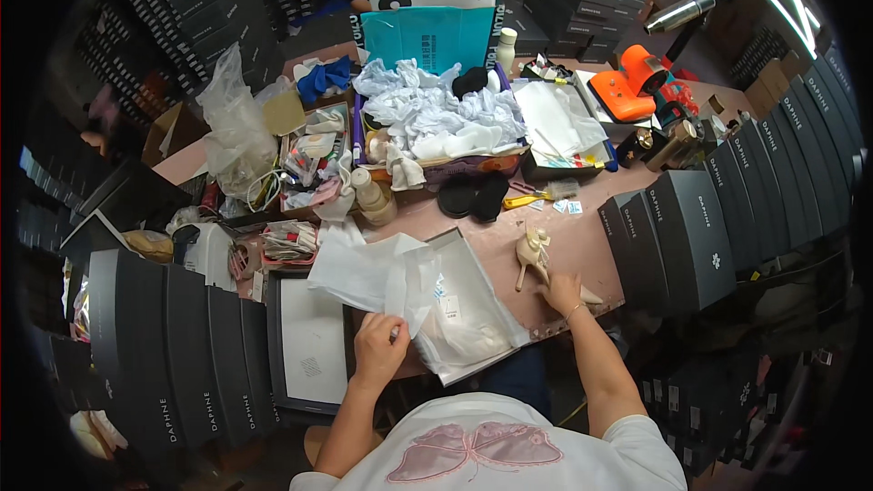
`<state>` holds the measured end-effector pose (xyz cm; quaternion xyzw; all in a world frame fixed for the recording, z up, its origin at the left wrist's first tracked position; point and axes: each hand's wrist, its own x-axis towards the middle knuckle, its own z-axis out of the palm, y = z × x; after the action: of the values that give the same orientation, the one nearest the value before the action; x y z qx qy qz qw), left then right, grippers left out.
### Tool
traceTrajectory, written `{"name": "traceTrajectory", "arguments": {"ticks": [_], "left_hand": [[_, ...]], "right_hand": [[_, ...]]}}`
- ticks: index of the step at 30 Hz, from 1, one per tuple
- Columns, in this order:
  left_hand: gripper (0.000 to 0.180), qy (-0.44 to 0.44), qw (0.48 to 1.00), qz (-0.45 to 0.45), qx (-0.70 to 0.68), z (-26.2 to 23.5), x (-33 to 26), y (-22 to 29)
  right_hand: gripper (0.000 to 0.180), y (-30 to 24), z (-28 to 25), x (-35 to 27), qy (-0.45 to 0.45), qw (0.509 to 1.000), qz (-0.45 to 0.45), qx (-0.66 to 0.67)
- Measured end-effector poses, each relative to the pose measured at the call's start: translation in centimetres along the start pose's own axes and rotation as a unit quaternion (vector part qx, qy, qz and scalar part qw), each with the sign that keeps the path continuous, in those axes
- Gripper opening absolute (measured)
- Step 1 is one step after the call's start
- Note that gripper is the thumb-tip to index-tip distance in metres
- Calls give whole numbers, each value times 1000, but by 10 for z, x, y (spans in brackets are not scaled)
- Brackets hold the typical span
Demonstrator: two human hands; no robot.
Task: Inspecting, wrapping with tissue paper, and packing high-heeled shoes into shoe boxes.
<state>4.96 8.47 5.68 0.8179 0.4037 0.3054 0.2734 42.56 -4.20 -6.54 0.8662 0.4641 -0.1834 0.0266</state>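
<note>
My left hand is closed on the edge of white tissue paper, folded back over the left side of an open shoebox. Inside the box lie more tissue, a small white tag and a pale shape whose kind I cannot make out. To the right, my right hand closes around a beige high-heeled shoe on the table. Its heel points toward me, and its middle is hidden under my fingers.
A purple-edged basket of crumpled paper stands behind. Nearby are black round pads, a yellow-handled brush and a cream bottle. Dark shoeboxes line both sides; a box lid lies at left. An orange device stands far right.
</note>
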Motion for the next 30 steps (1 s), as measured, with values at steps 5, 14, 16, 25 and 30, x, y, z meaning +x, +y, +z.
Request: {"name": "traceTrajectory", "arguments": {"ticks": [5, 14, 16, 25, 30], "left_hand": [[10, 35, 999, -9, 38, -7, 0, 3], [17, -34, 999, -10, 20, 4, 9, 21], [19, -49, 999, -8, 17, 3, 13, 25], [28, -70, 995, -46, -49, -11, -9, 21], [37, -98, 995, -1, -11, -24, -7, 21]], "right_hand": [[24, -26, -28, -12, 143, 976, -72, 148], [59, 43, 58, -4, 88, 970, -149, 168], [57, 49, 77, -10, 147, 969, -143, 140], [76, 44, -48, -116, -79, 826, -49, 556], [60, 7, -2, -92, 49, 918, -91, 384]]}}
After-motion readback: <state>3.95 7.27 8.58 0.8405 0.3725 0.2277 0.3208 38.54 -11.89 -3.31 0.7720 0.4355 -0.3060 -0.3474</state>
